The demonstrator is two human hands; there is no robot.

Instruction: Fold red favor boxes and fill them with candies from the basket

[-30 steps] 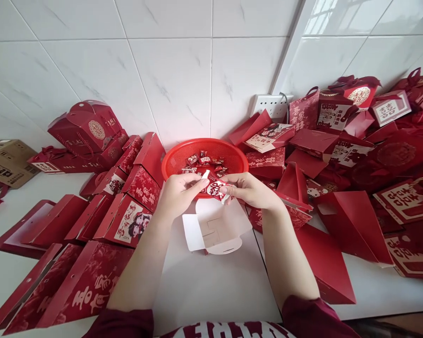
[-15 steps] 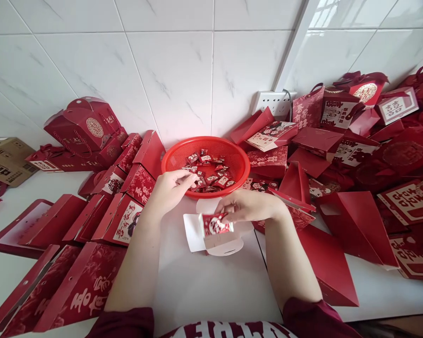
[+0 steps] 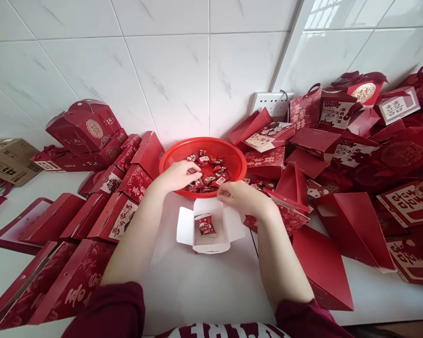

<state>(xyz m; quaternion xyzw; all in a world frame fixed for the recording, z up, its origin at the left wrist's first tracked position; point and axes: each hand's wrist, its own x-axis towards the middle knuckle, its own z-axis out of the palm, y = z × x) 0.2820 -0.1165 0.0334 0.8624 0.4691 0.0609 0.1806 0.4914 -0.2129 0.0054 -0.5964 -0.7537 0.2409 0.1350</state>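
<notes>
A red plastic basket [image 3: 169,157] stands against the tiled wall with small red wrapped candies [image 3: 208,180] inside. My left hand [image 3: 179,176] reaches over its left front rim, thumb and forefinger parted among the candies. Just in front of the basket sits an open box with a white inside [image 3: 218,239], its flaps spread outward. One red candy [image 3: 206,225] lies in that box. Over the box's back right flap, by the basket's front rim, my right hand [image 3: 241,196] is curled with its fingertips together; nothing shows in it.
Rows of red gift boxes [image 3: 91,206] stand on the left of the white table [image 3: 211,291]. More red boxes [image 3: 324,267] and bags crowd the right side. A cardboard carton [image 3: 12,159] is at far left. A power strip [image 3: 270,103] is by the wall.
The candy that my right hand held over the box now lies inside it. That hand has moved up towards the basket rim, and my left hand reaches further into the basket.
</notes>
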